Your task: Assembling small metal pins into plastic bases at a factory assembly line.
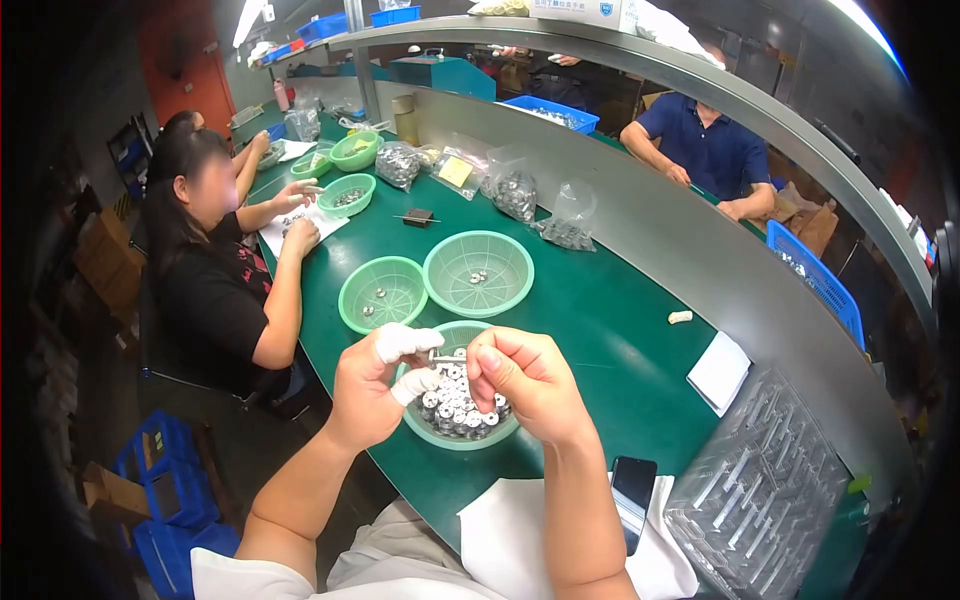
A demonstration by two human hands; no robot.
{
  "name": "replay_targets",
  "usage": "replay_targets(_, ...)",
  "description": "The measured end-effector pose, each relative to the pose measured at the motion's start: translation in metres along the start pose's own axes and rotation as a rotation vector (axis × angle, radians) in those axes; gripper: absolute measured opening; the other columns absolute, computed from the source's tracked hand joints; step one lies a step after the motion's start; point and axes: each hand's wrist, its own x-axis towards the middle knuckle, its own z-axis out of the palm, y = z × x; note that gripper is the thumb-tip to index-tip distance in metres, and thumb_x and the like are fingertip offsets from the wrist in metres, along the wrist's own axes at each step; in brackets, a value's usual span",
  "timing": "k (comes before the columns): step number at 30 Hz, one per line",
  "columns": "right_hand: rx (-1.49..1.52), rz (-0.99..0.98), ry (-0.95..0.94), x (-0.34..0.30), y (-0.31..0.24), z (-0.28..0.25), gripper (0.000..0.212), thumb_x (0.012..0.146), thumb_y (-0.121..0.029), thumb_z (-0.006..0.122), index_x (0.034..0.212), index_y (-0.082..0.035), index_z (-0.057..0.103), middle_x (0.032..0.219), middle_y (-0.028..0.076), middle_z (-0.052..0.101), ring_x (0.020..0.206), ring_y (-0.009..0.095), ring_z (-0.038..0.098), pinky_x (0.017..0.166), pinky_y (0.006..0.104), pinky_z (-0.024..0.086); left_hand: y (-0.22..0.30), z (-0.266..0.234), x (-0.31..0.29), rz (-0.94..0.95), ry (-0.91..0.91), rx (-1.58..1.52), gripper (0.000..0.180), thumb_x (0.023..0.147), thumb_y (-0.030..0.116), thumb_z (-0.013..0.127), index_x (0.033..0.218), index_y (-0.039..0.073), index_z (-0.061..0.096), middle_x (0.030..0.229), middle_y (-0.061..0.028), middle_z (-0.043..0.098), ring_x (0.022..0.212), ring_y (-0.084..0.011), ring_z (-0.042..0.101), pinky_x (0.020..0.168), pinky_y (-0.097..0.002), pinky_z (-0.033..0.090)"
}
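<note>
Above a green mesh basket [462, 440] full of small round metal parts [458, 405], both my hands are raised close together. White coverings wrap the thumb and some fingers of my left hand [372, 390], which pinches a small metal part [434, 354]. My right hand [522, 385] is closed by thumb and index finger on the end of a thin metal pin [452, 359]. The pin reaches across to the part in my left fingers; whether it passes into it is too small to tell. Beyond stand a light green basket [350, 288] and a wider pale green basket [525, 290], each with a few metal parts.
On the green table [620, 370] lie a phone [632, 490] on white cloth, a clear plastic tray [760, 480], a white pad [720, 372] and bags of metal parts [513, 195]. A co-worker [205, 260] sits at left, another [715, 150] behind the metal partition [640, 205].
</note>
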Motion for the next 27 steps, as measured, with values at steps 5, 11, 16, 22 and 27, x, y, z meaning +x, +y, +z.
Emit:
replay_targets(5,0.192,0.040,-0.006,-0.002,0.002,0.004,0.028,0.105,-0.021,0.053,0.087,0.000,0.059,0.066,0.001,0.051,0.058,0.010,0.049,0.055,0.0233,0.040,0.004,0.004,-0.004,0.103,-0.007,0.191,0.028,0.096,0.018,0.068,0.111,-0.003,0.058,0.099,-0.0097,0.060,0.082,-0.0164,0.059,0.072,-0.0288,0.049)
replay_targets(11,0.080,0.011,-0.015,-0.001,0.004,0.008,0.025,0.105,-0.018,0.055,0.088,0.000,0.059,0.072,0.000,0.052,0.061,0.008,0.048,0.056,0.0226,0.041,-0.001,0.014,-0.005,0.098,0.051,0.227,0.026,0.101,0.026,0.061,0.098,0.000,0.058,0.079,-0.0090,0.060,0.066,-0.0174,0.058,0.060,-0.0294,0.048)
replay_targets(16,-0.004,0.039,0.007,0.000,0.004,0.008,0.024,0.105,-0.016,0.054,0.088,0.000,0.059,0.074,0.000,0.053,0.062,0.007,0.048,0.056,0.0220,0.042,-0.005,0.016,-0.011,-0.224,0.003,-0.104,0.039,0.106,0.036,0.051,0.086,0.003,0.056,0.065,-0.0029,0.056,0.057,-0.0108,0.052,0.053,-0.0257,0.042)
replay_targets(22,-0.107,0.026,-0.006,0.001,0.007,0.005,0.025,0.105,-0.016,0.053,0.087,0.000,0.059,0.074,0.000,0.053,0.063,0.007,0.048,0.055,0.0225,0.041,0.000,0.017,-0.010,-0.433,-0.029,-0.355,0.047,0.108,0.040,0.045,0.076,0.005,0.052,0.063,-0.0008,0.055,0.053,-0.0087,0.048,0.049,-0.0249,0.037)
replay_targets(27,-0.225,0.023,-0.006,0.003,0.004,0.008,0.024,0.105,-0.017,0.054,0.087,-0.001,0.058,0.072,0.000,0.051,0.062,0.008,0.047,0.056,0.0232,0.040,-0.004,0.007,-0.007,-0.603,-0.107,-0.599,0.054,0.108,0.045,0.041,0.075,0.005,0.055,0.064,-0.0019,0.057,0.055,-0.0088,0.049,0.049,-0.0248,0.037)
